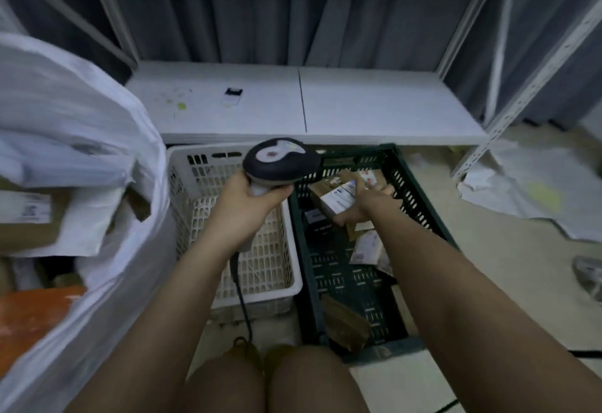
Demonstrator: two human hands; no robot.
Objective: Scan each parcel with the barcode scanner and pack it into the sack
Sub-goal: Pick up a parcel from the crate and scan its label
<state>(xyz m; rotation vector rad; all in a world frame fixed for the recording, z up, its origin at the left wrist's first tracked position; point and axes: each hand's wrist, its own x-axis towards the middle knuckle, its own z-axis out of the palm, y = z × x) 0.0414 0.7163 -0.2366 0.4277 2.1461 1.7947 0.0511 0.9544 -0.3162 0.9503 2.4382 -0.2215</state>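
Note:
My left hand (242,201) grips the handle of the barcode scanner (281,160), whose dark head points right toward the green crate (304,233). My right hand (368,204) reaches into that crate and holds a small cardboard parcel (337,199) with a white label on top. More parcels (366,248) lie on the crate floor, and a brown one (347,321) sits at its near end. The big white sack (97,139) stands at the left, open, with boxed parcels (31,217) inside.
A white plastic basket (293,249) stands between the sack and the green crate. Behind them runs a low white shelf (358,109) with a small black item (233,93). Crumpled white paper (527,191) lies on the floor at the right. The scanner cable (242,302) hangs toward my knees.

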